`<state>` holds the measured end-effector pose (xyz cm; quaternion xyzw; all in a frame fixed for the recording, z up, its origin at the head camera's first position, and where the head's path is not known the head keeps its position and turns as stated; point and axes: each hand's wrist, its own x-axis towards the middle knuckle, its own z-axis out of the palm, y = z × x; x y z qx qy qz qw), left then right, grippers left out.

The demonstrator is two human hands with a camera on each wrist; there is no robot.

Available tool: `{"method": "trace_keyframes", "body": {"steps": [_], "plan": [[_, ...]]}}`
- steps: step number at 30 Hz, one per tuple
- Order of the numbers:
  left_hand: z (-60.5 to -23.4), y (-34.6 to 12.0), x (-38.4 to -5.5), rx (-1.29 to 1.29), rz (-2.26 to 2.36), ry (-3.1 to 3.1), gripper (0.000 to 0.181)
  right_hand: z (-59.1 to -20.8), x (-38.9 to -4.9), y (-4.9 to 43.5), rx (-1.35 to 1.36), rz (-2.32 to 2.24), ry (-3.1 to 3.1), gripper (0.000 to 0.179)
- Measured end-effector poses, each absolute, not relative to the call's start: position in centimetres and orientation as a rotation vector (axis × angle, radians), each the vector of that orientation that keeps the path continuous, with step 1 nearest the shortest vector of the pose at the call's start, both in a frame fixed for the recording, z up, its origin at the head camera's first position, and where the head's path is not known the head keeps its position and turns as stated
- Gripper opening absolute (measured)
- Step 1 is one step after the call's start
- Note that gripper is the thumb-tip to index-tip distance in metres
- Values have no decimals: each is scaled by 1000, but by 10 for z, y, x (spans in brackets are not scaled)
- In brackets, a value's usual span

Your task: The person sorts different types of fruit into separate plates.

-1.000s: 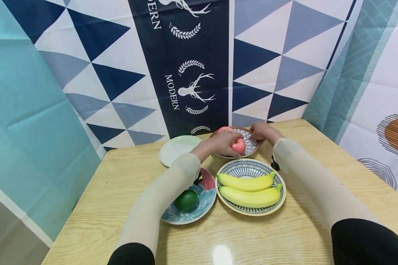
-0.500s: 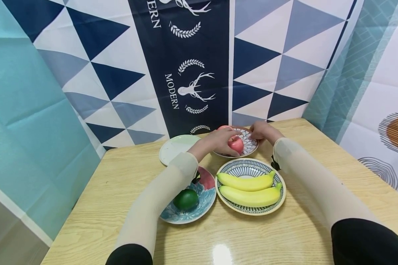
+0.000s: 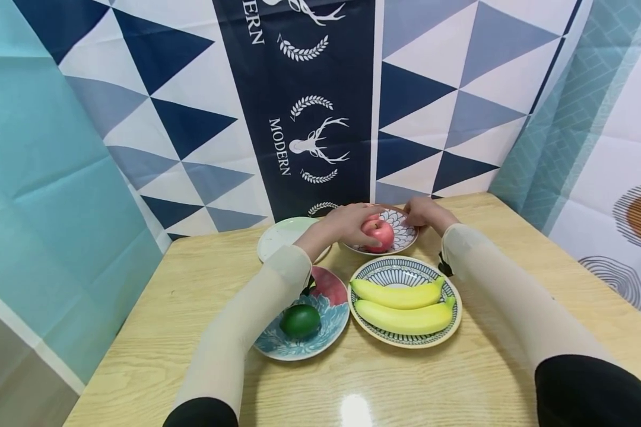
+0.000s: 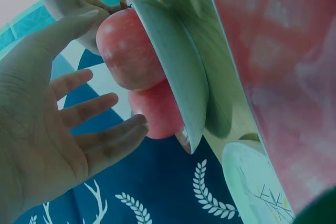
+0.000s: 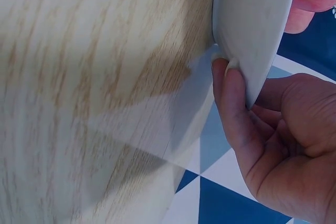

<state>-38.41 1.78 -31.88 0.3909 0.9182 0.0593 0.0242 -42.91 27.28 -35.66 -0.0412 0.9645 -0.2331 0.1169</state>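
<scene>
Two red apples lie in a patterned bowl (image 3: 404, 231) at the back of the table. The nearer apple (image 3: 379, 236) partly covers the other apple (image 3: 372, 217). My left hand (image 3: 346, 225) hovers at the bowl's left side. In the left wrist view its fingers (image 4: 86, 109) are spread, with the thumb beside one apple (image 4: 130, 51) and the fingertips overlapping the lower apple (image 4: 158, 111). My right hand (image 3: 426, 214) pinches the bowl's right rim. The right wrist view shows fingertips (image 5: 233, 85) under the bowl's pale outer wall (image 5: 254, 19) and the thumb over its edge.
A yellow-rimmed plate (image 3: 400, 343) with two bananas (image 3: 403, 317) stands in front of the bowl. Left of it, a blue and pink plate (image 3: 328, 332) carries a green fruit (image 3: 300, 321), partly behind my left sleeve. A pale green plate (image 3: 280, 236) lies behind. Patterned cloth (image 3: 320, 118) backs the table.
My left hand has loosened from the nearer apple and drawn slightly left, baring more of that apple in the bowl. My right hand keeps its place at the rim.
</scene>
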Motion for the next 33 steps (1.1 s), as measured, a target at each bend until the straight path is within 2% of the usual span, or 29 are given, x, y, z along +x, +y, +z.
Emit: {"method": "trace_keyframes", "body": {"steps": [8,33], "plan": [[-310,-2,-378,1225,270,2839,72,-357,-428,273,-168,-597,2880,35],[-307,-78,-395,1033,310,2977,65,-356,-420,264,-125,-629,2868,40]]}}
